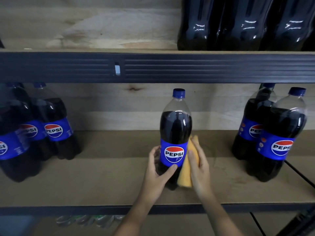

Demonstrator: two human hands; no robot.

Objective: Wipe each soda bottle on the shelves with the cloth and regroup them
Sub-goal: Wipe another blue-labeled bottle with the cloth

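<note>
Gripping bottle [175, 133], left hand [157, 166]; right hand [198, 165] presses cloth [187, 169].

Left hand [158, 166]: bare, no glove, no ring or watch in view.
Right hand [198, 165]: bare, no glove, nothing worn on the fingers that show.
Forearms: both bare from the wrist down to the frame's lower edge, no sleeve or cuff showing.

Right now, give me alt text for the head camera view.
On the middle shelf, the left hand grips a Pepsi bottle while the right hand presses an orange cloth against its side. More Pepsi bottles stand at left and right.
</note>
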